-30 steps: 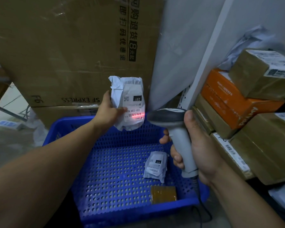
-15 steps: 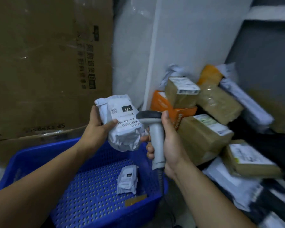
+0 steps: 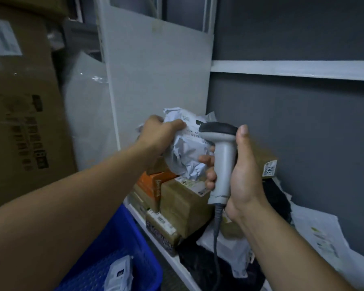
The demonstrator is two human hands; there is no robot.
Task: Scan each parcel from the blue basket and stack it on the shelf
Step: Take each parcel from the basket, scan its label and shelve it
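Note:
My left hand point(image 3: 159, 133) grips a crumpled white parcel bag point(image 3: 185, 152) with a printed label, held up over the pile of parcels on the shelf point(image 3: 156, 246). My right hand point(image 3: 237, 175) holds a grey handheld barcode scanner point(image 3: 221, 158) upright by its handle, just right of the bag and touching it. The blue basket point(image 3: 135, 248) is at the bottom left, with another small white parcel point(image 3: 119, 274) lying in it.
Brown cardboard boxes point(image 3: 183, 204) and an orange box point(image 3: 153, 183) are stacked on the shelf, with white and black bags point(image 3: 315, 234) to the right. A large cardboard carton point(image 3: 23, 122) stands at left. A white shelf side panel point(image 3: 156, 80) and grey wall lie behind.
My view has swung up and right from the basket to the shelf. My left hand carried the white bag up and rightward over the stacked boxes. The scanner stayed in my right hand.

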